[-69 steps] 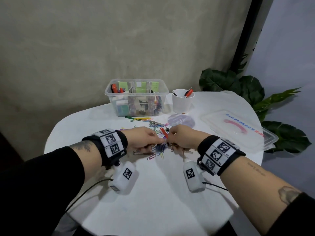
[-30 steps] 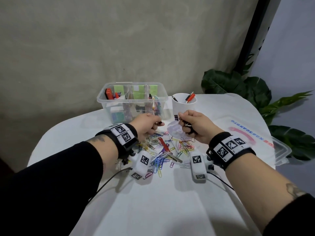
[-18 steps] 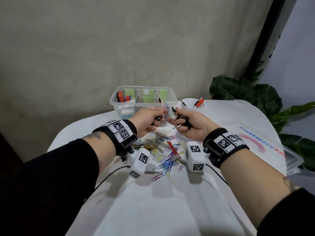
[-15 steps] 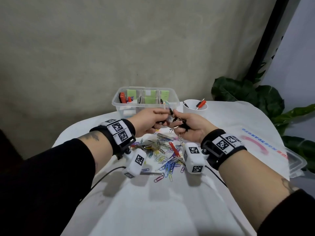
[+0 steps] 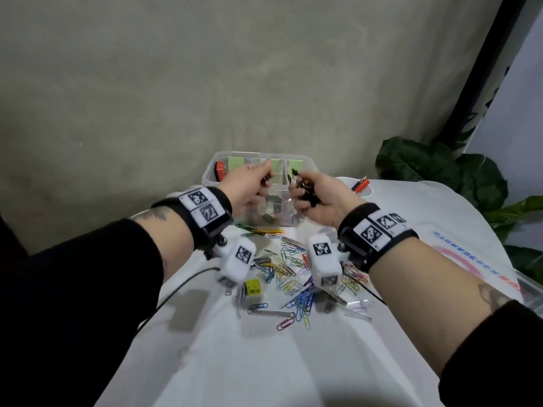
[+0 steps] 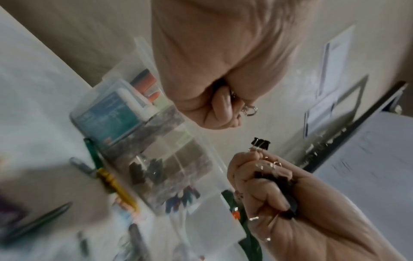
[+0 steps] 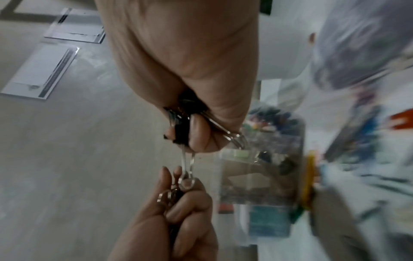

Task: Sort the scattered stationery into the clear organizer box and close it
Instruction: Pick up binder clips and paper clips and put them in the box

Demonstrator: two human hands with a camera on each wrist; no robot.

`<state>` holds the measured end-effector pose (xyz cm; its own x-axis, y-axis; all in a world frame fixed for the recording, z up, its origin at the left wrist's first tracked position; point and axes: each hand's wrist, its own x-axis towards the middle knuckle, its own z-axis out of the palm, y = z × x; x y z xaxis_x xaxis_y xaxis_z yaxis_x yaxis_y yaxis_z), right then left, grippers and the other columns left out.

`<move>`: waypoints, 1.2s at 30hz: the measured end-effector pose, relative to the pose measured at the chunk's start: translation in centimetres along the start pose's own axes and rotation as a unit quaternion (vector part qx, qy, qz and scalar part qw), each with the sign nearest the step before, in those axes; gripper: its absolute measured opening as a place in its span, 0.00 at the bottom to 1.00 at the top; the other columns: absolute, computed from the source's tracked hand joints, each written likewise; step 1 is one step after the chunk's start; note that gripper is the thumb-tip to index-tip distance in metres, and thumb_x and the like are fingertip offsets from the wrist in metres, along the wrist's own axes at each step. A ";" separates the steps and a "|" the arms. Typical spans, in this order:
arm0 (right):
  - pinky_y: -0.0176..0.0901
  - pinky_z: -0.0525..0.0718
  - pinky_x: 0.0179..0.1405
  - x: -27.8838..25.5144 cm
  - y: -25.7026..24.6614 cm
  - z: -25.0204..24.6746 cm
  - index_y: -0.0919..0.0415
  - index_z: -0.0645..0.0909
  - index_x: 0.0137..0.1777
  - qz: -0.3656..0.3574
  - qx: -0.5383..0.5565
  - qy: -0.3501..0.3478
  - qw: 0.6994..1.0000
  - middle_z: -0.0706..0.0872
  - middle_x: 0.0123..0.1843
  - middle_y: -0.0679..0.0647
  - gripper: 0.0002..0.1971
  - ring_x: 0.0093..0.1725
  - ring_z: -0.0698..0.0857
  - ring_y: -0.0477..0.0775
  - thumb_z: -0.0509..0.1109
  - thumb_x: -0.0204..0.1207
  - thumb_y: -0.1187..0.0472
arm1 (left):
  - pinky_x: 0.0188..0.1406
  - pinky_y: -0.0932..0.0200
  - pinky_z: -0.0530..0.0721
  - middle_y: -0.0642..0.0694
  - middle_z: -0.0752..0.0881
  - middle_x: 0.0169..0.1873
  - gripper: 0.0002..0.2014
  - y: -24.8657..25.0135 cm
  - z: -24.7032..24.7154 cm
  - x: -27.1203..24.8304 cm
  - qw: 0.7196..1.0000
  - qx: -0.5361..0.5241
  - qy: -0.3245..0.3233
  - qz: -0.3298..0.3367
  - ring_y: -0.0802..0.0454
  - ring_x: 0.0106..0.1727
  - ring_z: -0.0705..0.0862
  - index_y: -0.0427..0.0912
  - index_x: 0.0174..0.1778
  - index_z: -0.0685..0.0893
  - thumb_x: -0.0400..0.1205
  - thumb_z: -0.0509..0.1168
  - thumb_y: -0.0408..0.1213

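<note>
The clear organizer box [image 5: 293,155] stands open at the back of the white table, with green notes and an orange item inside. Both hands hover over it. My left hand [image 5: 258,179] is curled into a fist round binder clips; a silver clip handle [image 6: 249,111] sticks out of it. My right hand [image 5: 305,189] grips a bunch of black binder clips [image 7: 183,120], and one clip [image 6: 260,142] pokes up above its fingers. Coloured paper clips [image 5: 288,274] lie scattered on the table below my wrists.
A yellow cube [image 5: 253,287] and metal strips lie among the paper clips. A white cup [image 5: 364,190] with red pens stands right of the box. The box's clear lid [image 5: 470,259] lies at the right edge. A leafy plant [image 5: 440,171] stands behind.
Both hands have risen from the paper clip pile and moved away from me to above the box, carrying the binder clips with them.
</note>
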<state>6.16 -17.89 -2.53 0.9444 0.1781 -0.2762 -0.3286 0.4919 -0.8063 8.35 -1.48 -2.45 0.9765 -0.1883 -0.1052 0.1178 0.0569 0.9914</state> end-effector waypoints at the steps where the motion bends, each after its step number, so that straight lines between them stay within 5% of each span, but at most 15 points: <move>1: 0.31 0.60 0.10 1.1 -0.7 0.6 0.59 0.69 0.37 -0.011 0.013 0.012 1.000 0.71 0.31 0.52 0.14 0.18 0.70 0.44 0.56 0.87 0.59 | 0.12 0.71 0.60 0.50 0.76 0.27 0.16 0.9 0.1 0.9 0.999 -0.038 0.007 -0.017 0.60 0.19 0.68 0.44 0.40 0.78 0.88 0.59 0.50; 8: 0.31 0.61 0.13 8.6 -4.0 3.6 0.58 0.67 0.32 -0.092 0.027 0.135 0.986 0.69 0.25 0.52 0.16 0.19 0.68 0.48 0.53 0.83 0.65 | 0.21 0.63 0.67 0.45 0.70 0.28 0.19 4.6 0.8 6.4 0.981 -0.142 0.092 -0.090 0.52 0.25 0.70 0.42 0.37 0.70 0.88 0.52 0.51; 11: 0.35 0.70 0.15 10.2 -3.6 3.2 0.61 0.71 0.36 -0.087 -0.042 0.182 0.979 0.72 0.29 0.56 0.11 0.23 0.72 0.52 0.56 0.80 0.69 | 0.31 0.56 0.79 0.40 0.79 0.35 0.18 4.3 0.6 7.3 0.985 -0.097 0.071 -0.123 0.46 0.30 0.78 0.39 0.48 0.75 0.87 0.53 0.52; 14: 0.37 0.79 0.15 10.7 -3.1 2.8 0.65 0.75 0.39 -0.083 -0.125 0.157 0.976 0.78 0.35 0.60 0.09 0.27 0.78 0.54 0.61 0.82 0.71 | 0.50 0.50 0.84 0.36 0.86 0.54 0.28 3.2 0.3 8.3 0.988 -0.055 -0.007 -0.144 0.41 0.46 0.86 0.34 0.66 0.76 0.87 0.51 0.57; 19: 0.41 0.71 0.29 9.6 -3.0 3.4 0.60 0.83 0.40 -0.066 -0.340 0.094 0.934 0.87 0.41 0.55 0.13 0.38 0.80 0.53 0.64 0.83 0.54 | 0.48 0.55 0.83 0.47 0.80 0.44 0.21 3.3 1.0 7.2 0.993 -0.009 -0.023 -0.114 0.53 0.45 0.80 0.40 0.56 0.80 0.88 0.53 0.56; 22: 0.46 0.75 0.35 8.4 -2.9 3.8 0.61 0.84 0.43 -0.081 -0.421 0.089 0.899 0.83 0.41 0.55 0.10 0.41 0.78 0.54 0.64 0.81 0.58 | 0.27 0.61 0.68 0.48 0.73 0.30 0.17 3.4 0.8 6.4 0.996 0.057 0.001 -0.069 0.54 0.29 0.68 0.42 0.38 0.75 0.88 0.58 0.49; 25: 0.44 0.81 0.36 6.4 -2.8 3.9 0.60 0.86 0.43 -0.141 -0.434 0.085 0.886 0.87 0.44 0.57 0.08 0.41 0.86 0.53 0.66 0.79 0.68 | 0.34 0.60 0.78 0.46 0.82 0.38 0.07 3.6 0.0 5.4 0.990 0.133 0.029 0.019 0.53 0.36 0.78 0.41 0.43 0.83 0.84 0.65 0.38; 27: 0.43 0.81 0.36 4.2 -2.7 3.7 0.60 0.85 0.42 -0.184 -0.418 0.072 0.887 0.88 0.45 0.59 0.07 0.40 0.87 0.54 0.68 0.79 0.68 | 0.41 0.56 0.81 0.46 0.87 0.42 0.04 3.3 -0.6 4.1 0.974 0.198 0.060 0.094 0.52 0.41 0.82 0.43 0.46 0.86 0.81 0.69 0.39; 30: 0.41 0.79 0.32 0.8 -1.8 2.9 0.61 0.84 0.43 -0.225 -0.437 0.072 0.868 0.87 0.41 0.58 0.04 0.34 0.84 0.50 0.70 0.78 0.69 | 0.46 0.51 0.85 0.48 0.86 0.37 0.03 1.9 -1.6 1.5 0.953 0.253 0.049 0.157 0.52 0.38 0.83 0.45 0.39 0.85 0.78 0.70 0.38; 33: 0.45 0.82 0.33 -2.0 0.2 1.4 0.60 0.85 0.44 -0.182 -0.488 0.057 0.852 0.88 0.41 0.56 0.03 0.36 0.85 0.51 0.73 0.76 0.69 | 0.53 0.50 0.87 0.49 0.90 0.40 0.03 -0.3 -2.3 -0.9 0.919 0.379 -0.055 0.098 0.51 0.41 0.87 0.43 0.41 0.88 0.75 0.75 0.34; 36: 0.41 0.83 0.36 -4.0 2.6 0.2 0.56 0.86 0.47 -0.066 -0.629 0.031 0.774 0.88 0.46 0.52 0.04 0.44 0.85 0.51 0.75 0.75 0.64 | 0.51 0.54 0.86 0.52 0.88 0.40 0.06 -3.0 -2.5 -2.8 0.847 0.521 -0.093 0.045 0.51 0.45 0.86 0.47 0.43 0.88 0.73 0.78 0.38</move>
<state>1.52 -17.17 -3.47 0.9805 0.1364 -0.1412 0.0011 -0.7231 -0.6907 5.68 1.36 -5.36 0.9161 -0.3860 -0.1087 -0.2733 -0.7993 0.5352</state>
